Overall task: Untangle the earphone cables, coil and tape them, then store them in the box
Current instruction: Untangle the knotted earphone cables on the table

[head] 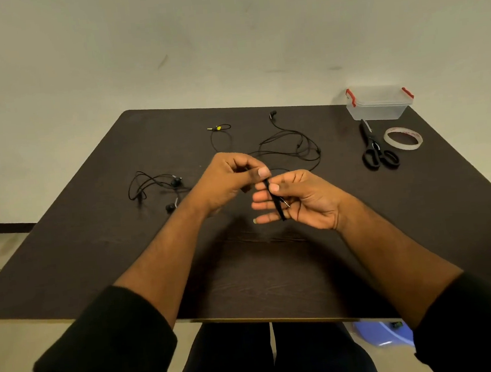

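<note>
Both hands (264, 188) pinch black cable bundle (276, 202) — seemingly coiled — above table (108, 227).

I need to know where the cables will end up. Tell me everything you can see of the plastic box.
The box is a small rectangular tub of clear, slightly milky plastic with a matching lid. A red clip latch sits at each short end. The lid looks seated on top, though whether the latches are locked cannot be told. It stands upright at the far right corner of the table, just beyond the scissors, whose tip points at it. Neither hand touches it, and nothing can be made out inside.
</note>
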